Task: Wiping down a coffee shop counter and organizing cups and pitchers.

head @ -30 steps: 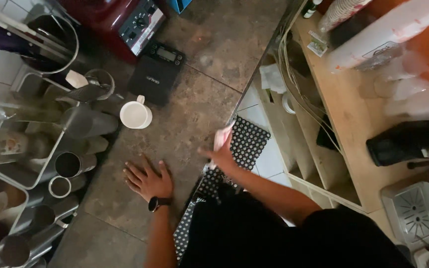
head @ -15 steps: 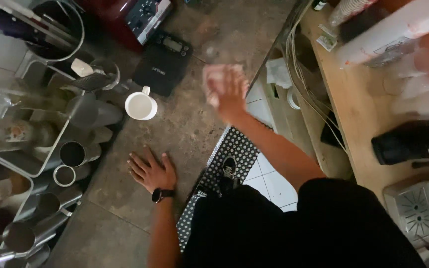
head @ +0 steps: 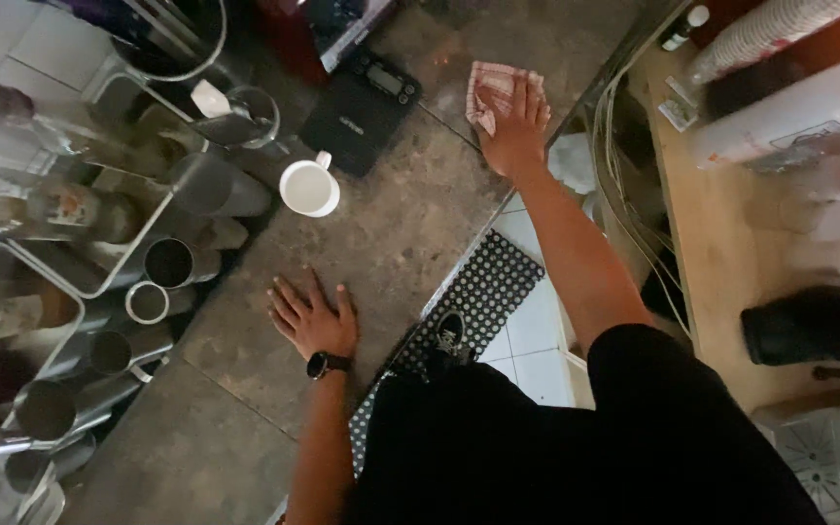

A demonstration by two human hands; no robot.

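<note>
meanwhile right hand [head: 512, 122] presses a checked cloth [head: 490, 89] flat, left hand [head: 313, 319] fingers spread on counter [head: 410, 224].

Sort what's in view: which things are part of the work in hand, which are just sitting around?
In hand:
right hand pressed on the checked cloth
stone counter under the cloth
left hand flat on the counter

Lying about:
white cup
black scale
metal jugs at the counter's edge
dotted floor mat
</note>
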